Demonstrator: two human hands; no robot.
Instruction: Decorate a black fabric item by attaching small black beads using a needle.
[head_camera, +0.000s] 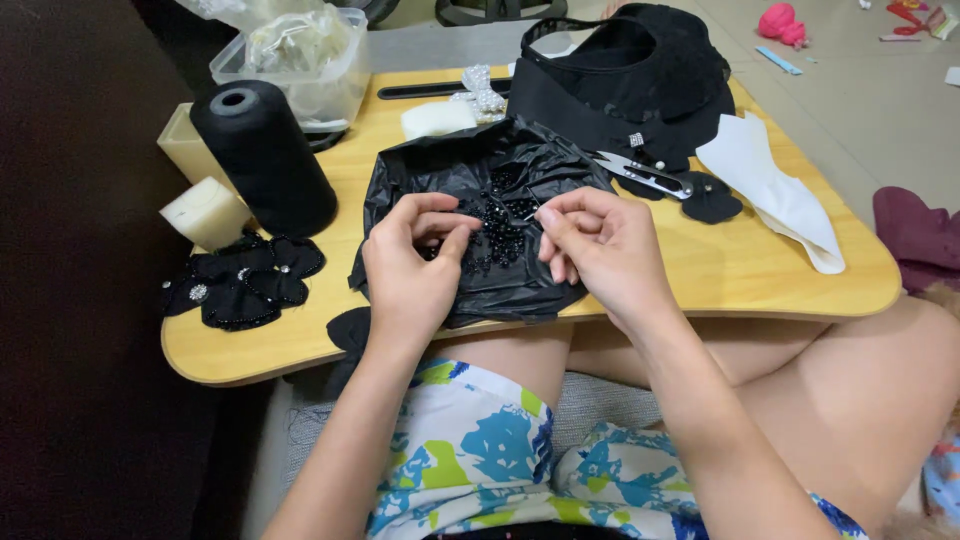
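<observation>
A crumpled black plastic bag lies on a small wooden lap table, with a pile of small black beads in its middle. My left hand rests on the bag's left part, thumb and fingers pinched together next to the beads. My right hand hovers over the bag's right side and pinches what looks like a thin needle, its tip pointing into the beads. What the left fingers pinch is too small to make out.
A large black thread cone, two cream blocks and black fabric flowers sit at left. A clear plastic box stands behind. Small snips, black fabric pieces and white fabric lie right.
</observation>
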